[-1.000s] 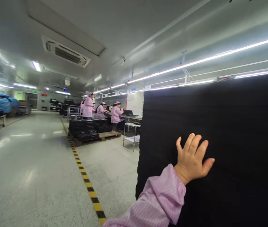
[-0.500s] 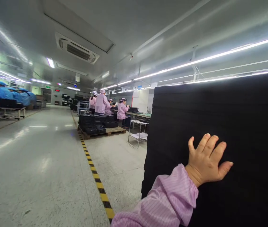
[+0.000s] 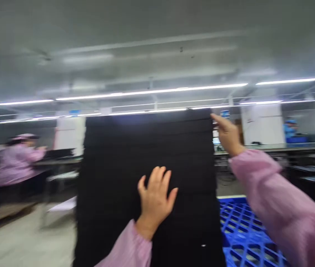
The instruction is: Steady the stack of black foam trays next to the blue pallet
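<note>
A tall black stack of flat trays (image 3: 118, 167) stands straight in front of me, reaching from the bottom of the view to above hand height. My left hand (image 3: 156, 196) lies flat on its near face with the fingers spread. My right hand (image 3: 228, 135) reaches up to the stack's top right corner and touches its edge. Both arms wear pink striped sleeves. The view is blurred by motion.
A blue plastic pallet (image 3: 243, 226) lies on the floor to the right of the stack. A person in a pink coat (image 3: 15, 163) sits at a bench on the left. Workbenches and people in blue (image 3: 289, 129) are at the far right.
My view has swung sharply right, so the stack now sits in the centre and the blue pallet shows. My right hand has come up to the stack's top right corner. My left hand stays flat on it.
</note>
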Demonstrator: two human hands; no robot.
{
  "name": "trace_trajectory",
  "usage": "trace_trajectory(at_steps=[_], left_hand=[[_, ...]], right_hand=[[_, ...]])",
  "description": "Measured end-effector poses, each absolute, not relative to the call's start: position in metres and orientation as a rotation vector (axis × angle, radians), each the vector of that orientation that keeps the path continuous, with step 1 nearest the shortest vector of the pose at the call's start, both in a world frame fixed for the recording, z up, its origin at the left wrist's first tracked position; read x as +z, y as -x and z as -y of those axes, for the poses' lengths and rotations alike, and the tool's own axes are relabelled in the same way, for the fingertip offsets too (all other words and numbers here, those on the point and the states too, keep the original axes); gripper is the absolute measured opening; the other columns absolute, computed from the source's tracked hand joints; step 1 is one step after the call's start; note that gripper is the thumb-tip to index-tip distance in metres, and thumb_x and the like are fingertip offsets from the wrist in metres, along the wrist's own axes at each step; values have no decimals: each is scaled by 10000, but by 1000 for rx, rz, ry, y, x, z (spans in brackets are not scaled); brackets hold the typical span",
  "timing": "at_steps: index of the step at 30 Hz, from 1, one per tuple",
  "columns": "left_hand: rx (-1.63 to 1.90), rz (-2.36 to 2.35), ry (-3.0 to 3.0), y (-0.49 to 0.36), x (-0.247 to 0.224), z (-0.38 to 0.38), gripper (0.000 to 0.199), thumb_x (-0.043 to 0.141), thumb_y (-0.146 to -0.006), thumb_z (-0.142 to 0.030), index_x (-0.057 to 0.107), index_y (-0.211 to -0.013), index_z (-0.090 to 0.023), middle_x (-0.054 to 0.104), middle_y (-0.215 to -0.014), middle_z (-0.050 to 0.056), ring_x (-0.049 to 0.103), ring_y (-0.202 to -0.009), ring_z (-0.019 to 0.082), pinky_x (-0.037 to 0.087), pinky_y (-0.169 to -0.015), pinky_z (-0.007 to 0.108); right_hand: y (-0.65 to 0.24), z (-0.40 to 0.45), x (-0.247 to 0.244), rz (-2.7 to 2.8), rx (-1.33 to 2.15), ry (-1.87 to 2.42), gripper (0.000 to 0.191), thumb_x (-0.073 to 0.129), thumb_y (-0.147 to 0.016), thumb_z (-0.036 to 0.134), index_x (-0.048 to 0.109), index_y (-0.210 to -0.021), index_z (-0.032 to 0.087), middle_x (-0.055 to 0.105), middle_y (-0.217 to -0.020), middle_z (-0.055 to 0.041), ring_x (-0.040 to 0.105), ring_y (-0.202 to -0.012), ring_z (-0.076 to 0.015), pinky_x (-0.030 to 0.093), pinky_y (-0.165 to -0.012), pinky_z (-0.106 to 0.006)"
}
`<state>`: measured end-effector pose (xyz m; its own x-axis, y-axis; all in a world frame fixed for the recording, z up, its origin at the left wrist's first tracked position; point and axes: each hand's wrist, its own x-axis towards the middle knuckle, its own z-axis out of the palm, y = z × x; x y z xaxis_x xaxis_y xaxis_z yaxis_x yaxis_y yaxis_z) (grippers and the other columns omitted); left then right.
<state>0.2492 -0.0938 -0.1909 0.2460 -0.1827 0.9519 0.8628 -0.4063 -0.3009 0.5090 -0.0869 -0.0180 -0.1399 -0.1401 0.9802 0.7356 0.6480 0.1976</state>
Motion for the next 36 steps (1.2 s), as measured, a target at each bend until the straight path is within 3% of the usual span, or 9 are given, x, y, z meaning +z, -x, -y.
trace_trajectory(at_steps=[4,9,13,15,20,22,29,36], left_hand=[[-1366,564,1483,-250,-191,80,410,538,-853,-267,513,-1219,-83,580,-1219,224,533,-1139,349,270,-985,542],[-1391,531,1440,-251,-193,77,536,518,-863,-291,413,-1364,-133,587,-1219,204,552,-1117,347,273,-992,545],[-1402,536,1450,-251,-193,76,589,507,-870,-304,346,-1419,-168,585,-1223,196,559,-1106,348,272,-991,548],[-1406,548,1460,-251,-193,76,594,507,-871,-306,334,-1424,-178,584,-1223,193,559,-1107,347,270,-993,551],[-1403,550,1470,-252,-193,80,530,507,-871,-300,406,-1365,-136,577,-1224,215,552,-1117,369,280,-980,567],[-1395,548,1469,-251,-193,80,492,505,-871,-295,443,-1326,-118,579,-1218,223,555,-1110,372,286,-972,570],[-1385,538,1453,-251,-191,81,407,516,-868,-294,512,-1225,-100,593,-1194,224,566,-1091,365,294,-967,561],[-1398,557,1496,-252,-190,86,367,478,-888,-316,536,-1171,-89,596,-1178,233,566,-1092,377,288,-967,564]], right_hand=[[-528,103,-9,1506,-869,645,547,341,-802,33,586,-1237,257,616,-1221,6,640,-858,-142,531,-845,-346],[-518,105,-9,1567,-804,569,434,371,-840,128,642,-1164,229,652,-1154,-17,628,-953,-163,505,-887,-354],[-524,112,-12,1661,-567,553,341,494,-829,270,646,-1130,220,630,-1160,-50,614,-910,-169,528,-717,-297],[-526,111,-10,1670,-486,543,407,579,-799,331,598,-1187,209,592,-1198,-77,597,-891,-168,514,-659,-273],[-527,102,-1,1648,-387,532,739,673,-760,318,329,-1412,263,456,-1348,-112,569,-885,-155,512,-759,-310],[-527,103,-3,1647,-374,567,783,672,-764,328,280,-1439,270,440,-1354,-117,565,-872,-153,508,-774,-320],[-532,105,-26,1713,-230,668,925,705,-685,460,253,-1450,202,390,-1391,-157,535,-965,-207,484,-723,-323],[-533,99,-27,1634,-363,672,975,727,-664,517,241,-1452,212,367,-1404,-145,523,-968,-216,431,-902,-418]])
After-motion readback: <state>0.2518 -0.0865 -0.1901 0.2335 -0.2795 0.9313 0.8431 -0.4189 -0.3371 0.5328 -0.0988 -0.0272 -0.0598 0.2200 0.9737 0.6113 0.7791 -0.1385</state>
